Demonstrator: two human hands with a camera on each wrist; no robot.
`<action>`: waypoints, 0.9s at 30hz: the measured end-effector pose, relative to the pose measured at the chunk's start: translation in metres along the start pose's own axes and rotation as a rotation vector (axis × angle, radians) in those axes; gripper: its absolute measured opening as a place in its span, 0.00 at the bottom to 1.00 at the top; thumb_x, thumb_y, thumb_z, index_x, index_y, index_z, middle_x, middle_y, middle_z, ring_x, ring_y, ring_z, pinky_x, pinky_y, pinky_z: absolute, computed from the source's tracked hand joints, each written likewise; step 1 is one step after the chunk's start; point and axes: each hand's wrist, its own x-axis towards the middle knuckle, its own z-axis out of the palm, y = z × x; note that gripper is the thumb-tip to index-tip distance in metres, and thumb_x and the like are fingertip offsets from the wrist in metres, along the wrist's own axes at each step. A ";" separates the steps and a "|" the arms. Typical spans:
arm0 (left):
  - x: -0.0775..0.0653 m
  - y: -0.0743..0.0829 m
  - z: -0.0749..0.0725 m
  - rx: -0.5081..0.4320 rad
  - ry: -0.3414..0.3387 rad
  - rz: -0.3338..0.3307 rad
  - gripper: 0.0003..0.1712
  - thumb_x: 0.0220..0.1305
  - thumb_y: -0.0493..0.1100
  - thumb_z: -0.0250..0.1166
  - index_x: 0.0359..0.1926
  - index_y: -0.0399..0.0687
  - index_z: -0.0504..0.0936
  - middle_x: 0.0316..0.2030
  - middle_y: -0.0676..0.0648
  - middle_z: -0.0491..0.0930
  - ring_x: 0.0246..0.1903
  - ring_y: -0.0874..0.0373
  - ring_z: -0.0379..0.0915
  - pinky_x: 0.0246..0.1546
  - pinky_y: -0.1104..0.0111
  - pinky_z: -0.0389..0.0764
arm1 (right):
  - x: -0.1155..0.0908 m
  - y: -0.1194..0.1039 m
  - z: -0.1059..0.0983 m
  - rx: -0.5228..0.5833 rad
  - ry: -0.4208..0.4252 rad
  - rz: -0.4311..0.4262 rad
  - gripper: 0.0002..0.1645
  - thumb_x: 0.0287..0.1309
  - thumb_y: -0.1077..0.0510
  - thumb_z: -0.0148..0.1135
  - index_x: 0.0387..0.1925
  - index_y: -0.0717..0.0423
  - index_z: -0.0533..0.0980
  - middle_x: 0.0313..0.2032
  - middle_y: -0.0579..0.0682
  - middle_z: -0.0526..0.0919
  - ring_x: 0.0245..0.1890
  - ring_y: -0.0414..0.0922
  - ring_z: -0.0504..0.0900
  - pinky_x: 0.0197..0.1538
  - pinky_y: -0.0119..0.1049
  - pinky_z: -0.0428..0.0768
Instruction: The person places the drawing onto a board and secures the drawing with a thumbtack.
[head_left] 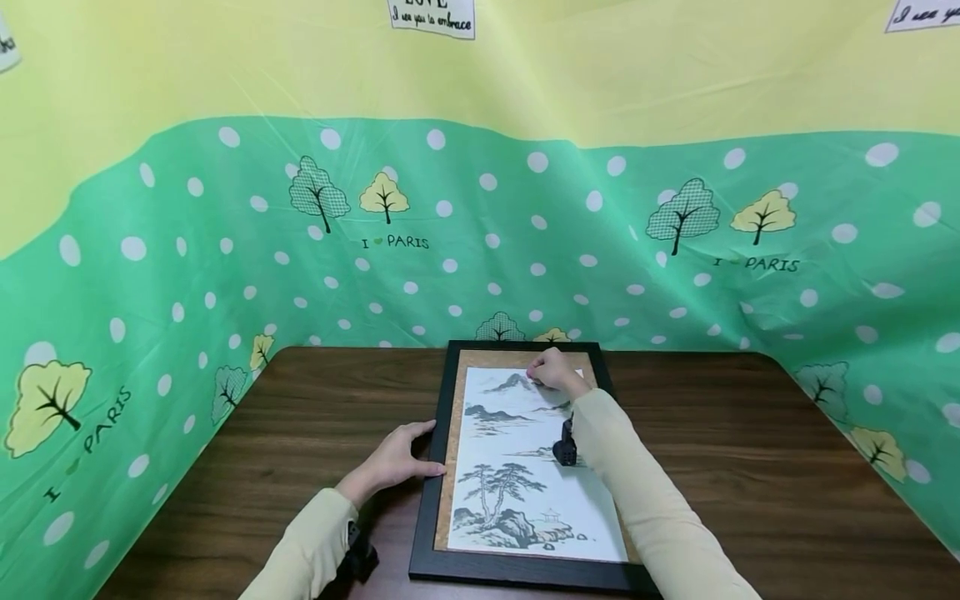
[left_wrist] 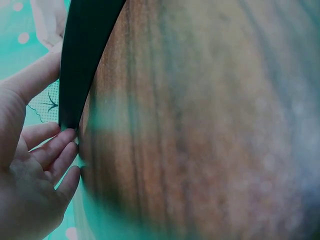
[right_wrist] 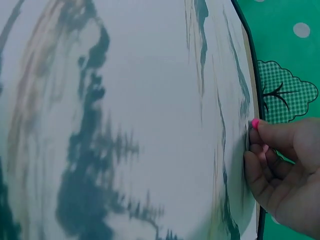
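Observation:
A black-framed cork board lies on the table, and a sheet of paper with an ink landscape covers most of its cork. My right hand is over the upper part of the sheet, near its top edge. Its thumb and finger pinch a pink push pin at the paper. Another bit of pink shows among the curled fingers. At the frame's left side, my left hand rests with its thumb on the frame and its fingertips against the outer side.
The dark wooden table extends left and right of the board. A green and yellow printed cloth hangs behind and along the sides. The board's far end reaches the table's back edge. A small black camera is on each wrist.

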 end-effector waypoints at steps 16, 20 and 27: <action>-0.001 -0.002 0.000 0.010 -0.009 0.002 0.49 0.45 0.53 0.72 0.63 0.34 0.62 0.60 0.35 0.64 0.60 0.43 0.58 0.56 0.51 0.63 | 0.005 -0.003 0.002 0.102 -0.040 0.137 0.23 0.56 0.64 0.54 0.06 0.55 0.67 0.11 0.50 0.72 0.10 0.39 0.54 0.18 0.31 0.62; 0.000 -0.003 0.001 0.011 0.000 0.005 0.49 0.45 0.53 0.72 0.63 0.33 0.62 0.60 0.35 0.65 0.60 0.43 0.58 0.56 0.51 0.63 | 0.004 -0.001 0.004 0.103 0.005 0.119 0.23 0.57 0.65 0.52 0.07 0.55 0.70 0.24 0.53 0.82 0.10 0.39 0.55 0.18 0.31 0.63; 0.000 -0.003 0.001 0.016 0.000 0.014 0.49 0.45 0.53 0.72 0.63 0.32 0.62 0.60 0.34 0.64 0.60 0.42 0.58 0.56 0.51 0.63 | 0.000 -0.002 0.007 0.089 0.060 0.119 0.27 0.56 0.65 0.57 0.05 0.54 0.62 0.11 0.46 0.66 0.12 0.41 0.58 0.23 0.33 0.65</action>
